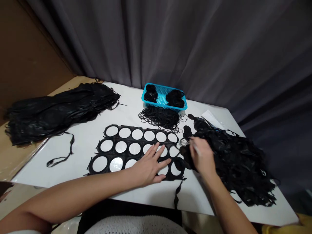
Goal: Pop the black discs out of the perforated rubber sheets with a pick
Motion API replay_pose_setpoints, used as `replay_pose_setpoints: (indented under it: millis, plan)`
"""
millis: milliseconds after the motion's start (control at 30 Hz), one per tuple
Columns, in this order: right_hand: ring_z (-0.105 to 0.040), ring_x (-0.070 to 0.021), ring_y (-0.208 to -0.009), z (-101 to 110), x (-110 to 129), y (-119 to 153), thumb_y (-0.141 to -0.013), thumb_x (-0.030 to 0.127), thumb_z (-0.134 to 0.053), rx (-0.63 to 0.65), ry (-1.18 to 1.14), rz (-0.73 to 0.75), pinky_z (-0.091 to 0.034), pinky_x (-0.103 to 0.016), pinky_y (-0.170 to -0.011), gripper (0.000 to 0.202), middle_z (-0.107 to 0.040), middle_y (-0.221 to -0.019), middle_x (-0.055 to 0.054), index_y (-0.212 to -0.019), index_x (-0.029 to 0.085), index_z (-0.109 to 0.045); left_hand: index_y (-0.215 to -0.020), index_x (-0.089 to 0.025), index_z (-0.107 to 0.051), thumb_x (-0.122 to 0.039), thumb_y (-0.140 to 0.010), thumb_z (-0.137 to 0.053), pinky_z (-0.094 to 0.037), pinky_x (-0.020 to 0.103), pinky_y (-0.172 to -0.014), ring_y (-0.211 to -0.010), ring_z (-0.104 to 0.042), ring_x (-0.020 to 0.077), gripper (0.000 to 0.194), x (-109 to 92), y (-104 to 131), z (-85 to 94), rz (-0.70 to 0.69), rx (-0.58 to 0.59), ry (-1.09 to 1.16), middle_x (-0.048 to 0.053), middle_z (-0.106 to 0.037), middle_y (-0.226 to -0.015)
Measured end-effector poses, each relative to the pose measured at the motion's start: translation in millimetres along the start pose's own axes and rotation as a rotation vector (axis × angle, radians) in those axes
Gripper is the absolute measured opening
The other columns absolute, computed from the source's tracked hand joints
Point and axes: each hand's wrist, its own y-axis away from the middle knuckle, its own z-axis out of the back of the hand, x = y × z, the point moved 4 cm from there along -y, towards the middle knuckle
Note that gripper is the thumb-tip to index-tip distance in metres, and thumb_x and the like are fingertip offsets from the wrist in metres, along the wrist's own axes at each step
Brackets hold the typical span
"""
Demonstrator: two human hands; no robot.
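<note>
A black perforated sheet with rows of large round holes lies flat on the white table, and white shows through the holes. My left hand rests on its right part, palm down and fingers spread. Just right of the sheet's edge, my right hand is closed, smeared by motion; a thin pale thing shows at its fingers, too blurred to name. Black round discs lie near its fingertips. Beside it spreads a heap of black perforated sheets. Thin black rings form a loose pile behind the flat sheet.
A blue plastic basket with bundles of black rings stands at the back. A thick stack of black sheets lies at the left. Black strips lie on the white table. A grey curtain hangs behind.
</note>
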Motion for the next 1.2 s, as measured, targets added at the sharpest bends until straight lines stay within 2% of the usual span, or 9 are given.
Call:
replay_pose_setpoints:
  millis: [100,167,267,433,700,800,900,1033,1200]
  plan:
    - [-0.060,-0.0293,-0.082,22,-33,-20,-0.093,0.033,-0.044,-0.209,0.121,-0.201,-0.047,-0.042,-0.075,0.018,-0.066,-0.083,-0.013,-0.082,0.024,-0.055,-0.147,-0.024,-0.048,-0.047,-0.090,-0.069,-0.026,0.063,-0.116,-0.149,-0.017,0.0470,0.065,0,0,0.4,-0.006,0.007,0.001,0.019,-0.020,-0.164]
    - [-0.060,-0.0266,-0.070,24,-42,-29,-0.090,0.040,-0.050,-0.193,0.025,-0.295,-0.048,-0.039,-0.068,0.020,-0.067,-0.078,-0.010,-0.078,0.024,-0.053,-0.148,-0.024,-0.046,-0.050,-0.090,-0.069,-0.026,0.061,-0.117,-0.149,-0.017,0.0460,0.068,1,2,2.8,-0.020,-0.001,0.006,0.019,-0.019,-0.164]
    - [-0.061,-0.0198,-0.059,5,-31,-29,-0.085,0.052,-0.062,0.011,-0.420,-0.428,-0.049,-0.033,-0.056,0.031,-0.071,-0.085,-0.007,-0.075,0.024,-0.051,-0.151,-0.021,-0.041,-0.055,-0.090,-0.067,-0.027,0.057,-0.118,-0.149,-0.021,0.0418,0.074,4,11,9.6,-0.033,0.001,-0.013,0.020,-0.022,-0.163]
    - [-0.070,-0.0239,-0.087,-39,17,-11,-0.077,0.056,-0.076,0.354,-0.997,-0.549,-0.059,-0.031,-0.062,0.040,-0.070,-0.097,-0.007,-0.080,0.023,-0.054,-0.147,-0.013,-0.044,-0.052,-0.095,-0.062,-0.027,0.050,-0.120,-0.148,-0.028,0.0355,0.067,10,33,17.4,-0.019,0.027,-0.073,0.023,-0.032,-0.158]
    - [-0.066,-0.0216,-0.090,-43,49,3,-0.091,0.049,-0.062,0.486,-0.833,-0.311,-0.052,-0.034,-0.083,0.029,-0.069,-0.095,-0.005,-0.083,0.022,-0.059,-0.150,-0.014,-0.040,-0.046,-0.093,-0.067,-0.026,0.051,-0.121,-0.150,-0.023,0.0353,0.071,12,42,10.1,-0.010,0.006,-0.032,0.022,-0.025,-0.161]
    - [-0.063,-0.0231,-0.100,-29,36,-12,-0.090,0.046,-0.063,0.237,-0.718,-0.313,-0.047,-0.034,-0.089,0.028,-0.069,-0.100,-0.005,-0.077,0.022,-0.057,-0.149,-0.014,-0.041,-0.046,-0.094,-0.066,-0.025,0.051,-0.121,-0.150,-0.023,0.0355,0.069,12,42,10.8,-0.012,0.009,-0.023,0.023,-0.025,-0.161]
    - [-0.063,-0.0236,-0.097,-24,15,-23,-0.081,0.049,-0.072,0.022,-0.797,-0.478,-0.047,-0.034,-0.089,0.034,-0.069,-0.092,-0.004,-0.070,0.024,-0.052,-0.149,-0.014,-0.041,-0.047,-0.094,-0.065,-0.026,0.051,-0.121,-0.150,-0.023,0.0351,0.068,11,41,12.3,-0.007,0.027,-0.030,0.023,-0.026,-0.161]
    - [-0.065,-0.0243,-0.090,-45,13,-14,-0.068,0.049,-0.083,0.256,-1.059,-0.661,-0.049,-0.036,-0.085,0.043,-0.069,-0.083,-0.004,-0.066,0.024,-0.048,-0.149,-0.015,-0.042,-0.047,-0.093,-0.066,-0.025,0.050,-0.122,-0.150,-0.023,0.0348,0.069,11,42,12.0,0.001,0.014,-0.031,0.021,-0.025,-0.162]
    - [-0.063,-0.0239,-0.096,-44,40,4,-0.083,0.048,-0.072,0.511,-0.886,-0.461,-0.047,-0.032,-0.083,0.034,-0.069,-0.088,-0.004,-0.073,0.023,-0.051,-0.149,-0.016,-0.041,-0.047,-0.095,-0.064,-0.022,0.048,-0.123,-0.151,-0.022,0.0336,0.066,11,43,11.0,-0.005,-0.037,0.010,0.019,-0.022,-0.163]
